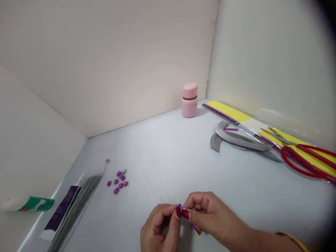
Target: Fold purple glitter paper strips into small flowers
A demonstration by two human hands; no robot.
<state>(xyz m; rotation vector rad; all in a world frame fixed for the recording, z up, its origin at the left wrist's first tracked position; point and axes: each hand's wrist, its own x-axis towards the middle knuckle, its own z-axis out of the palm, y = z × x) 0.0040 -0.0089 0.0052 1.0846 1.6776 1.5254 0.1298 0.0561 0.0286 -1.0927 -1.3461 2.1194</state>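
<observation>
Between my two hands, near the front of the table, is a shiny purple paper strip (179, 207), folded small at its top. My left hand (161, 225) pinches the folded part between thumb and forefinger. From the other side my right hand (207, 217) pinches it too, thumb against the fold. Lower down, a purple end shows by the right hand's curled fingers; the stretch between is hidden. Several small purple folded stars (121, 185) lie in a loose group to the left, with a silvery star (124, 171) among them.
Thin grey wires (78, 206) lie at the left beside a purple and white glue tube (63, 210). A pink flask (189, 100) stands at the back. Right, red-handled scissors (296, 144) rest on yellow packaged strips (231, 112), near curled grey strips (236, 138).
</observation>
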